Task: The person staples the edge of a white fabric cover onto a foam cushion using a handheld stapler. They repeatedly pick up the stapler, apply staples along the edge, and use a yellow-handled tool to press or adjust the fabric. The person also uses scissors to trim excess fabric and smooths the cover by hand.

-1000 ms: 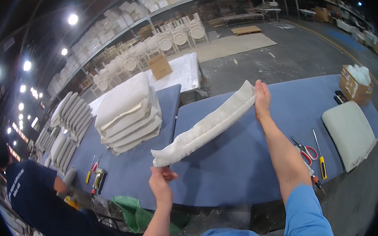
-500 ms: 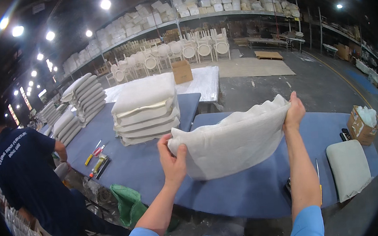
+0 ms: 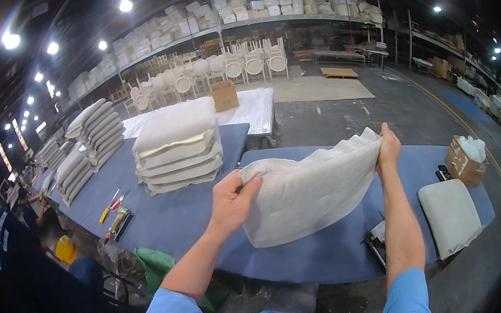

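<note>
1. My left hand [image 3: 231, 204] pinches the near corner of the cream cushion cover [image 3: 309, 190], fingers pressed on the fabric.
2. My right hand [image 3: 388, 145] grips its far top corner.
3. Cover hangs above the blue counter [image 3: 184, 214], right of the cushion stack [image 3: 178, 146].

Your blue table [image 3: 208, 218] carries stacked cushions [image 3: 178, 144] left of your hands, one cushion [image 3: 450, 216] right.
</note>
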A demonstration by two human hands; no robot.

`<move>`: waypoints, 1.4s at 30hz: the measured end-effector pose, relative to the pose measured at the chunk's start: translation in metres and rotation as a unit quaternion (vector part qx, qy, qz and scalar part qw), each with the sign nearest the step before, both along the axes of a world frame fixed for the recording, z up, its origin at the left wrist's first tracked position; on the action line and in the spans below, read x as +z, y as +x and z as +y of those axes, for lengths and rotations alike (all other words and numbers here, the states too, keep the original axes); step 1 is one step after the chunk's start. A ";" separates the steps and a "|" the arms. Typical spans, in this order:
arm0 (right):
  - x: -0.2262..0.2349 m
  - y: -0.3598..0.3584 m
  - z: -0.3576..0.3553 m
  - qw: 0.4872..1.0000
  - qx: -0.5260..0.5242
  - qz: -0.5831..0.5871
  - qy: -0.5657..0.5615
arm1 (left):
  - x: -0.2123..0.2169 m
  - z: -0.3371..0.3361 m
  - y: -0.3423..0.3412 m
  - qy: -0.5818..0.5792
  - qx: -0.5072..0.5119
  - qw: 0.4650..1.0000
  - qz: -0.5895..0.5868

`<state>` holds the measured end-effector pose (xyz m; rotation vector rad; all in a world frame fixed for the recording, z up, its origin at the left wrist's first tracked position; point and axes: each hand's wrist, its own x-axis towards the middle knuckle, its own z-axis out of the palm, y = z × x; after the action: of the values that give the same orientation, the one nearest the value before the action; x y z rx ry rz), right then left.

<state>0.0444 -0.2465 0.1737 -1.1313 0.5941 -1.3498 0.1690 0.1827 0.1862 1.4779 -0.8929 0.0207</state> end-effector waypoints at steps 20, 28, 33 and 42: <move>-0.017 0.039 0.323 0.849 -0.115 0.180 -0.484 | -0.006 -0.016 -0.033 -0.137 -0.026 0.977 0.160; -0.026 -0.011 0.230 0.866 0.066 0.045 -0.494 | -0.005 -0.013 -0.030 -0.191 -0.063 0.947 0.249; -0.001 -0.036 0.177 0.739 0.034 0.179 -0.649 | -0.006 -0.007 -0.035 -0.167 -0.095 0.949 0.249; -0.047 -0.076 0.184 0.796 -0.055 0.112 -0.593 | -0.001 -0.001 -0.110 0.045 -0.112 0.990 0.066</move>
<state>-0.0320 -0.0621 0.1263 -2.3108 -0.1378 -1.7264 0.0595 0.1822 0.1849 1.4365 -0.9573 -0.2845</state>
